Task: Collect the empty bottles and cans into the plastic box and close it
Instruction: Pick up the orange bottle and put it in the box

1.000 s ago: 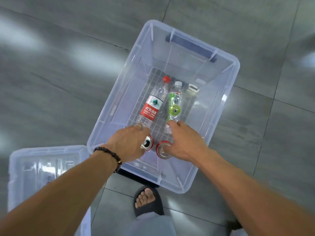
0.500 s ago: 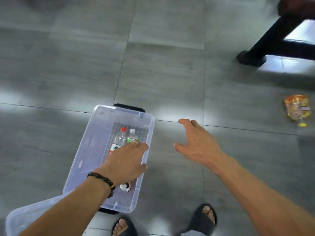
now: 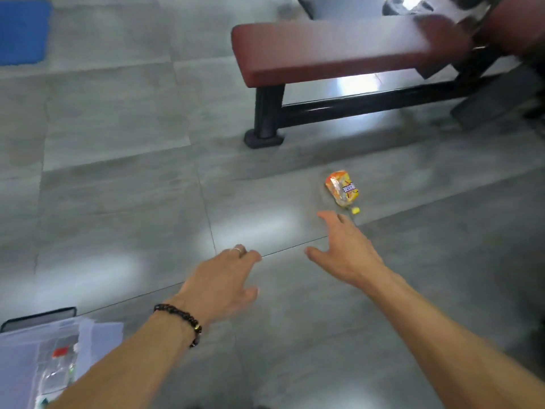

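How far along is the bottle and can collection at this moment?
Partly done: the plastic box at lower left already holds bottles. In hand: nothing; the right hand reaches open toward the orange bottle on the floor, the left hand empty. Left: box that bottle, close the box.

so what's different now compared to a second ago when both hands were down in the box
Both hands have let go of the cans and come out of the plastic box, which now sits at the lower left. The right hand reaches, open, toward the orange bottle lying on the floor; the left hand trails, empty. The box remains open, bottles inside.
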`<state>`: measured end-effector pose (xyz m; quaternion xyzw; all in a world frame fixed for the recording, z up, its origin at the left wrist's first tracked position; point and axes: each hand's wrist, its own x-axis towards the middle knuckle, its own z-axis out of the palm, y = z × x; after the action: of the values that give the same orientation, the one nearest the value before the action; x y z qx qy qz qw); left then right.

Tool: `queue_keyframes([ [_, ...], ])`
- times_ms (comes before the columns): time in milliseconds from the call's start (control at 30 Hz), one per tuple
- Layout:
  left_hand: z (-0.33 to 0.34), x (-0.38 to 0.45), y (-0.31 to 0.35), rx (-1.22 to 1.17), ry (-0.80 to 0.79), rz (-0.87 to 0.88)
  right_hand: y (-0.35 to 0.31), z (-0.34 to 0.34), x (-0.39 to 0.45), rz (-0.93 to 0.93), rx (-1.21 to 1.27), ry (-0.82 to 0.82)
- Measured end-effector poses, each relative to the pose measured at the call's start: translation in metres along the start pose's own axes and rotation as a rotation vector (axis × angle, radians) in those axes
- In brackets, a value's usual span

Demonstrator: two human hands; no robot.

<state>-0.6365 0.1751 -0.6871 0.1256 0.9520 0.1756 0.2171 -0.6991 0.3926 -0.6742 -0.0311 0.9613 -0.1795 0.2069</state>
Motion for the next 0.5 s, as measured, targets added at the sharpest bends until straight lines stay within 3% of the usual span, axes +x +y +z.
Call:
queue_keyframes([
  [300, -0.014, 0.224, 0.028, 0.067, -0.057, 0.168, 0.125, -0.035, 0.147, 0.28, 0.166, 0.055],
  [500, 0.027, 0.373, 0.031, 0.111, -0.134, 0.222, 0.207, -0.013, 0.259, 0.437, 0.283, 0.077],
])
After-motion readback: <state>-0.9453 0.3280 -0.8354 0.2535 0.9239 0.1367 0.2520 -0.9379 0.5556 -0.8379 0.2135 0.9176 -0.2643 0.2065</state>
